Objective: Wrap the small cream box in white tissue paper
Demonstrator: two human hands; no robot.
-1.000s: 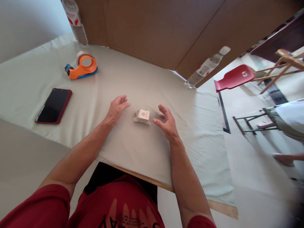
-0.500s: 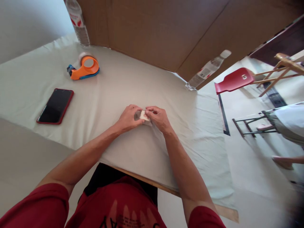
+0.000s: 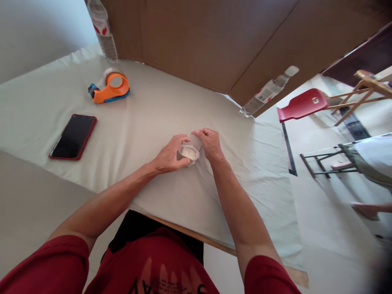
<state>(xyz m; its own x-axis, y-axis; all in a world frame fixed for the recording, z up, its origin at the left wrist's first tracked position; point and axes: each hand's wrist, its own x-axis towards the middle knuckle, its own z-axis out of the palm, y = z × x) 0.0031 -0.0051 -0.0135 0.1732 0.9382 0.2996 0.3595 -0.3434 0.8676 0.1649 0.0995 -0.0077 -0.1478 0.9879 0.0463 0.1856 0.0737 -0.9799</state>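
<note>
A small whitish bundle (image 3: 190, 152) with a translucent, filmy wrapping is between my hands, just over the cloth near the table's front. My left hand (image 3: 171, 155) grips its left side, thumb below and fingers above. Pinched in my right hand (image 3: 209, 143) is the upper right part of the thin translucent wrapping (image 3: 195, 140). What lies inside the bundle is pale; its kind I cannot make out.
A phone (image 3: 73, 136) and an orange tape dispenser (image 3: 112, 87) lie on the left of the cloth-covered table (image 3: 159, 102). Two plastic bottles (image 3: 104, 34) stand by a cardboard panel (image 3: 196, 41). A red chair (image 3: 303, 105) and a seated person's leg (image 3: 366, 210) are at the right.
My right hand has moved slightly up and away from the bundle, drawing the translucent wrapping outward. The pale middle of the bundle shows more; my left hand stays around its left side.
</note>
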